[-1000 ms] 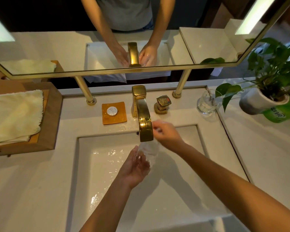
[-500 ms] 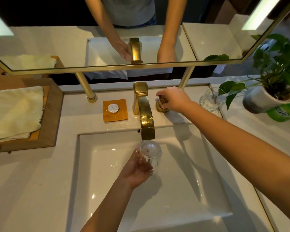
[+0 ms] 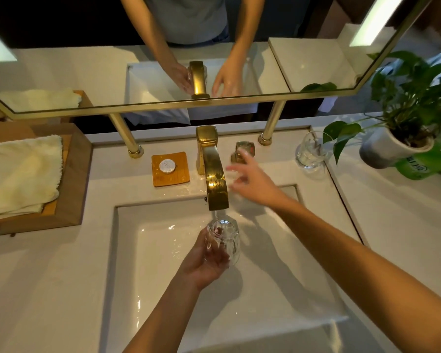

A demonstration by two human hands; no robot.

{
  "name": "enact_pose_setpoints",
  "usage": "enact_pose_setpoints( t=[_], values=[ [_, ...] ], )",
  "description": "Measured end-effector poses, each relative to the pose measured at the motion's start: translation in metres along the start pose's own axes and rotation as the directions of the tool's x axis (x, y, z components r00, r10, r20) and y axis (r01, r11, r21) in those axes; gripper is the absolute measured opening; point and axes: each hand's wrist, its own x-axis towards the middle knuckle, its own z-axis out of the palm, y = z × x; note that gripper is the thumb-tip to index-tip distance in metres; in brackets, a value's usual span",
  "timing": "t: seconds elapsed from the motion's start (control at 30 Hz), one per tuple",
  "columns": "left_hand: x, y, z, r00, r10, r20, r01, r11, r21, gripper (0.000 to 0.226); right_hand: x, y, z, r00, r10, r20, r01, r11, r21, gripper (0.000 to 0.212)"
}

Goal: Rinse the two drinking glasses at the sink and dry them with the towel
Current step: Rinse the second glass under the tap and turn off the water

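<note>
My left hand (image 3: 204, 261) grips a clear drinking glass (image 3: 224, 239) over the white sink basin (image 3: 150, 276), just below the spout of the gold faucet (image 3: 213, 174). The glass is tipped with its thick base toward me. My right hand (image 3: 252, 179) hovers blurred between the faucet and the gold tap handle (image 3: 243, 149), fingers spread and holding nothing. A second clear glass (image 3: 309, 151) stands on the counter to the right of the handle. The pale yellow towel (image 3: 18, 174) lies folded on a wooden tray (image 3: 71, 184) at the left.
A small wooden dish with a round soap (image 3: 170, 168) sits left of the faucet. A potted green plant (image 3: 405, 128) stands at the far right beside a green bottle (image 3: 415, 169). A gold-framed mirror (image 3: 163, 108) on posts runs along the back.
My right hand left the glass, went to the tap handle, and has now come off it toward the basin. The left hand keeps hold of the glass under the spout.
</note>
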Motion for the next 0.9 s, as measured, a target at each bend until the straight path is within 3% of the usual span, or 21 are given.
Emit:
enact_pose_setpoints(
  t=[0.07, 0.13, 0.2, 0.3, 0.4, 0.5, 0.6, 0.9],
  values=[
    [-0.003, -0.001, -0.002, 1.0, 0.018, -0.008, -0.018, 1.0, 0.021, 0.051, -0.036, -0.008, 0.014, 0.965, -0.011, 0.262, -0.03, 0.988, 0.15, 0.042],
    [-0.009, -0.005, -0.001, 0.998, 0.057, -0.032, -0.052, 0.99, 0.134, 0.047, -0.071, -0.015, 0.03, 0.927, -0.023, 0.375, -0.057, 0.978, 0.201, 0.044],
    [-0.014, -0.01, -0.004, 0.994, 0.101, -0.028, -0.091, 0.963, 0.253, 0.036, -0.095, -0.019, 0.043, 0.939, -0.045, 0.341, -0.041, 0.97, 0.24, 0.06],
    [-0.028, -0.02, -0.006, 0.995, 0.103, 0.012, -0.102, 0.948, 0.301, 0.012, -0.115, -0.02, 0.049, 0.956, -0.085, 0.28, 0.056, 0.992, 0.111, 0.076],
    [-0.039, -0.026, -0.005, 0.992, 0.044, 0.115, -0.073, 0.963, 0.259, 0.028, -0.126, -0.021, 0.043, 0.962, -0.19, 0.197, 0.204, 0.978, -0.051, 0.069],
    [-0.029, -0.03, -0.02, 0.993, 0.107, 0.042, -0.115, 0.93, 0.348, 0.032, -0.134, -0.019, 0.035, 0.957, -0.271, 0.106, 0.286, 0.942, -0.176, 0.069],
    [-0.03, -0.037, -0.033, 0.991, 0.137, -0.002, -0.126, 0.92, 0.37, 0.038, -0.141, -0.014, 0.028, 0.954, -0.291, 0.068, 0.299, 0.931, -0.21, 0.07],
    [-0.034, -0.063, -0.022, 0.981, 0.121, 0.153, -0.165, 0.933, 0.32, 0.036, -0.152, 0.009, 0.024, 0.963, -0.253, 0.093, 0.267, 0.944, -0.192, 0.067]
  ],
)
